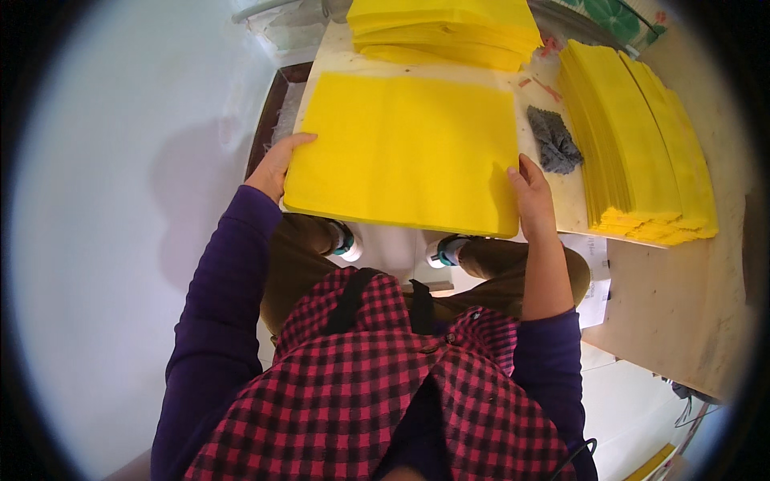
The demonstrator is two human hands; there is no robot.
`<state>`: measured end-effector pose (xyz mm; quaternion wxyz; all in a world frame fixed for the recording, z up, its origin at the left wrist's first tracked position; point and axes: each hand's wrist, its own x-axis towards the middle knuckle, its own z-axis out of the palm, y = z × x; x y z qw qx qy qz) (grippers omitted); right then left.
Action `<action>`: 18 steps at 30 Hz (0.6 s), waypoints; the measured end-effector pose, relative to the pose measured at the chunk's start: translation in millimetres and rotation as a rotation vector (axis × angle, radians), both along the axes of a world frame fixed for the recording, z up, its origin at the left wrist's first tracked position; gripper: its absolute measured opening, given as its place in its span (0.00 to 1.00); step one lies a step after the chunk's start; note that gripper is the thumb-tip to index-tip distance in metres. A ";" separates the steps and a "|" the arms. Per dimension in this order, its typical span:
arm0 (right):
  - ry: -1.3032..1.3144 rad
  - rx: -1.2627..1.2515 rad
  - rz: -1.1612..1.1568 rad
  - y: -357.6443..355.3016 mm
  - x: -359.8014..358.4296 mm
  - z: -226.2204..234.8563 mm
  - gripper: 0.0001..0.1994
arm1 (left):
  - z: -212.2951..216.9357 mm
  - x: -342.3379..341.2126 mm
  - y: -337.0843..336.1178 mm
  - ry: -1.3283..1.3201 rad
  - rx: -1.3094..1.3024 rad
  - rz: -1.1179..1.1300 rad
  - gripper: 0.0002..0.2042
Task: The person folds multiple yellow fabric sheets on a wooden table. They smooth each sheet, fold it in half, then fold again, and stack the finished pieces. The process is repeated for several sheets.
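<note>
A flat rectangular stack of yellow cloth-like sheets (409, 148) lies in front of me, its near edge jutting out past the table edge above my knees. My left hand (282, 164) grips its left side, thumb on top and the other fingers tucked out of sight. At the right side, my right hand (532, 196) clasps the opposite edge, with the thumb toward the sheets and some fingers hidden behind. How many sheets are between my hands I cannot tell.
Beyond the sheets rises a thick yellow pile (445, 32). Tall bundles of folded yellow sheets (634, 136) stand on the right of the wooden table (569, 200). A crumpled grey cloth (553, 140) and small reddish strips (547, 88) lie between. A pale wall (112, 200) borders the left.
</note>
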<state>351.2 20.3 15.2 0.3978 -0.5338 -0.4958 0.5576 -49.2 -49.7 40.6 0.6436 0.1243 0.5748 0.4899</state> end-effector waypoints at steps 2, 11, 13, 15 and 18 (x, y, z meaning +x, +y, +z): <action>0.026 0.009 0.000 0.7 1.4 -3.2 0.27 | -3.3 -3.4 -1.9 0.003 -0.002 -0.004 0.18; 0.056 0.062 -0.023 9.7 7.3 -25.1 0.27 | -23.6 -5.5 -19.8 0.130 -0.035 -0.016 0.17; 0.068 0.065 -0.022 9.5 7.6 -23.9 0.27 | -27.9 -4.4 -23.8 0.130 -0.024 0.004 0.17; 0.057 0.060 -0.030 7.8 6.3 -20.4 0.27 | -30.5 -2.5 -29.3 0.149 -0.013 0.022 0.17; 0.014 0.051 -0.040 1.9 5.5 -12.4 0.28 | -30.9 1.9 -36.2 0.225 -0.006 0.039 0.19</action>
